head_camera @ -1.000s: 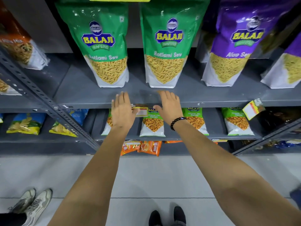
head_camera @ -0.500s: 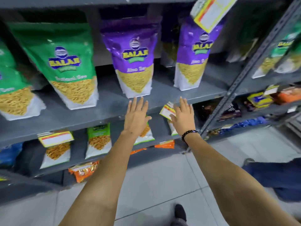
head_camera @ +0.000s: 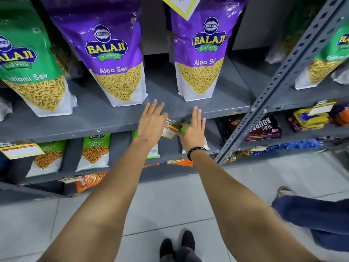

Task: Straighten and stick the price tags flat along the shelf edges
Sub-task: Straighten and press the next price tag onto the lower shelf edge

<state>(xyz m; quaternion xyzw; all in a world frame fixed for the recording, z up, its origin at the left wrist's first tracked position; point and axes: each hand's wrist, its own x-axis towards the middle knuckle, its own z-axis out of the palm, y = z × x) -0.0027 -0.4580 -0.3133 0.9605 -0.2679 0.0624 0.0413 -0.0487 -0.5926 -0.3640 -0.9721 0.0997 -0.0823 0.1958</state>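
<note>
A yellow-bordered price tag (head_camera: 170, 131) hangs crooked from the front edge of the grey shelf (head_camera: 105, 127), tilted with its right end up. My left hand (head_camera: 151, 122) lies flat over the shelf edge just left of the tag, fingers spread. My right hand (head_camera: 193, 128) is just right of it, fingers straight, thumb touching the tag's right end. Another tag (head_camera: 20, 150) sits flat on the same edge at far left. A loose tag (head_camera: 184, 5) hangs slanted from the shelf above.
Purple Aloo Sev bags (head_camera: 113, 59) and green bags (head_camera: 28, 69) stand on the shelf. A perforated grey upright (head_camera: 273, 87) rises at right, with biscuit packs (head_camera: 264, 127) beyond. Another person's blue-trousered leg (head_camera: 311, 216) stands on the tiled floor at right.
I have stepped right along the shelf from the green bags to the purple ones. Both hands left the first, now flat tag and have closed in on the crooked tag.
</note>
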